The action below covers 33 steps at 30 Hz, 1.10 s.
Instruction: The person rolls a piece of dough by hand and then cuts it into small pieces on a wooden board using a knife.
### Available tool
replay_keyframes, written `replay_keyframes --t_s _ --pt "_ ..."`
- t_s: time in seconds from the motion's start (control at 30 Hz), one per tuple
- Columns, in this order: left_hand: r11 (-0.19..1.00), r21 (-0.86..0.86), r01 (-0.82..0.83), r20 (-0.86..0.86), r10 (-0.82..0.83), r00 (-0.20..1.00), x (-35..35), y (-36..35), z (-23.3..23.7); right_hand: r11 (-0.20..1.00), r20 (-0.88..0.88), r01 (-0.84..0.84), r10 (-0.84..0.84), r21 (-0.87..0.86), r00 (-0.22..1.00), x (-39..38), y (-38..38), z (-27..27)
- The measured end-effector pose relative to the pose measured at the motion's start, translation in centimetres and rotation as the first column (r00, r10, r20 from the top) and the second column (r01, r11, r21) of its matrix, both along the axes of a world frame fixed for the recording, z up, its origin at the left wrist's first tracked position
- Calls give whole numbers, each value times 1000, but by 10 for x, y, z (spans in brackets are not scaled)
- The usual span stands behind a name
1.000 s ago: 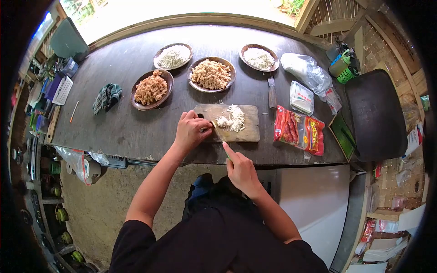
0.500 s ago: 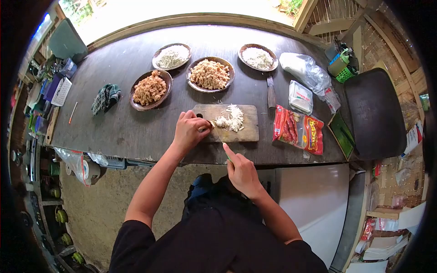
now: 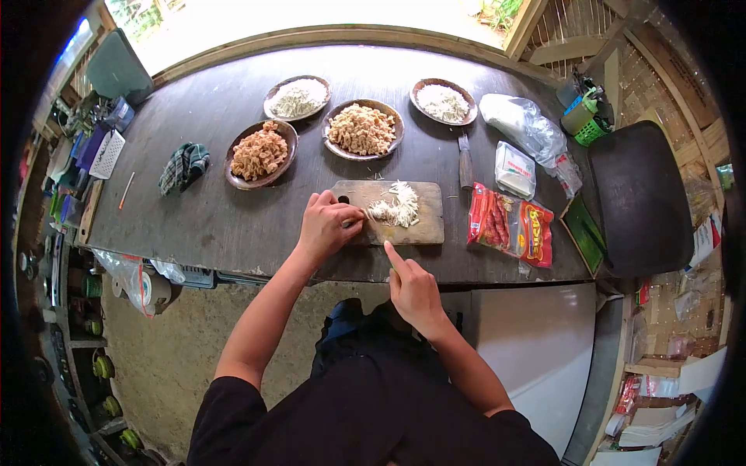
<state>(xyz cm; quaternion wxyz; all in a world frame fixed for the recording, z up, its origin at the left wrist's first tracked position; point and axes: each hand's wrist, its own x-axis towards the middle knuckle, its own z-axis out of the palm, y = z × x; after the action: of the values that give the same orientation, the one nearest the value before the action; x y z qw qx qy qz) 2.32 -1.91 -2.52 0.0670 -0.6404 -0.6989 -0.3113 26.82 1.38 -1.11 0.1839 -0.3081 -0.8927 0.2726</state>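
A wooden cutting board [image 3: 426, 231] lies near the table's front edge, with a heap of thin white shreds [image 3: 402, 205] on it. At the board's left side, my left hand [image 3: 330, 225] has its fingers bent together around a small piece, mostly hidden by the fingers. My right hand [image 3: 418, 293] is wrapped round the green handle of a knife [image 3: 392, 252]. The thin blade points up and left, beside the left fingertips and left of the shreds.
Behind the board stand bowls of brown pieces [image 3: 361, 129] and plates of white shreds [image 3: 443, 102]. To the right lie a red packet [image 3: 509, 225], a wooden-handled blade [image 3: 465, 165], plastic bags [image 3: 522, 124] and a black chair [image 3: 639, 198]. A checked cloth [image 3: 184, 167] lies left.
The view has shifted slightly. Both hands hold nearly the same places at the board, with the knife blade still beside the left fingertips.
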Motion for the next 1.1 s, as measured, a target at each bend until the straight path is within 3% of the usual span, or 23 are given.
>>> replay_keyframes --t_s 0.23,0.43,0.63,0.87,1.1 --pt "1000 -16 -13 -55 12 998 2 -1 5 997 -35 -17 14 -76 999 2 -4 0" --pt "1000 29 1 -62 1 998 4 0 9 1000 6 5 -5 -16 1000 -4 2 -5" --pt "999 -44 -19 -33 17 999 1 -1 6 1000 8 25 -25 -7 1000 0 -1 -4" --pt "999 -35 -15 -25 14 1000 0 -1 4 998 -35 -24 22 -58 999 2 -2 -2" --pt "999 -44 -21 1 21 1000 -1 0 4 999 17 -10 9 39 1000 -8 6 -9"
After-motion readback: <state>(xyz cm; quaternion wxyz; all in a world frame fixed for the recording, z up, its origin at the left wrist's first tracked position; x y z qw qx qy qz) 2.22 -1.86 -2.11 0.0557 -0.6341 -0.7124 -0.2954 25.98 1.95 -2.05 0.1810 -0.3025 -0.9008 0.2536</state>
